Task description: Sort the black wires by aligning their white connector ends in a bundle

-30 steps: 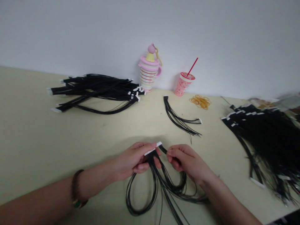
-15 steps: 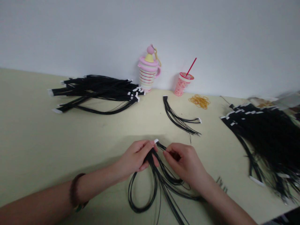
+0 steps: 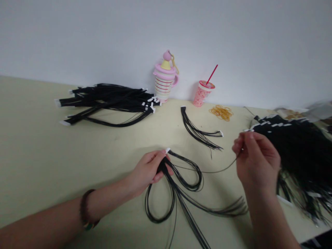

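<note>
My left hand (image 3: pixel 153 167) pinches a looped bundle of black wires (image 3: pixel 185 207) near a white connector (image 3: pixel 167 150). Two loops spread from the grip, and loose wire ends fan out to the right and toward the front edge. Off to the right, my right hand (image 3: pixel 256 155) is closed, its fingertips on a single thin dark wire (image 3: pixel 220 171) that runs back to the bundle. Beyond the hands lies a smaller black wire harness (image 3: pixel 197 133) with white connectors.
A pile of black harnesses (image 3: pixel 111 98) lies at the back left, a larger one (image 3: pixel 298 148) at the right. A pink striped cup (image 3: pixel 163 84), a pink cup with straw (image 3: pixel 201 94) and yellow rubber bands (image 3: pixel 221 112) stand or lie along the wall.
My right hand has moved from beside the connector far to the right, drawing one wire out with it. My left hand has shifted slightly, still gripping the bundle.
</note>
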A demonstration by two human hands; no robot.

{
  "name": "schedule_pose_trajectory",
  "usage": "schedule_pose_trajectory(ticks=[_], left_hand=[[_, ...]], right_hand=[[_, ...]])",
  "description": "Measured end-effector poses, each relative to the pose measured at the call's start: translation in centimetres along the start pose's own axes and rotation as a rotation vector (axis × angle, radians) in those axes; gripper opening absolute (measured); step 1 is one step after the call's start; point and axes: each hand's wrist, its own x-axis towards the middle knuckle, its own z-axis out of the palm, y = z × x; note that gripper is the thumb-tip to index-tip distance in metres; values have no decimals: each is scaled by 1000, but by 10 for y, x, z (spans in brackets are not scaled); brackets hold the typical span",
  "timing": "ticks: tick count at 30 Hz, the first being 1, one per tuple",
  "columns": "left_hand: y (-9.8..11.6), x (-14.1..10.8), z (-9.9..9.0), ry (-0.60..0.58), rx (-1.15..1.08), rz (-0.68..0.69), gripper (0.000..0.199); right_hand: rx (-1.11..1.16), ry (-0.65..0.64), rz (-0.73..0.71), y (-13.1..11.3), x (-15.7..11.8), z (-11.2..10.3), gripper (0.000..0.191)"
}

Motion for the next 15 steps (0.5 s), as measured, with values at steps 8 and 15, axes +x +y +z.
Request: schedule_pose_trajectory(ticks=[8, 15], left_hand=[[-1, 1, -1, 26, -34, -3, 34], [2, 0, 1, 34, -46, -17, 33]], right_hand=[[136, 320, -71, 4, 38, -30, 12], [178, 260, -2, 4, 31, -19, 5]])
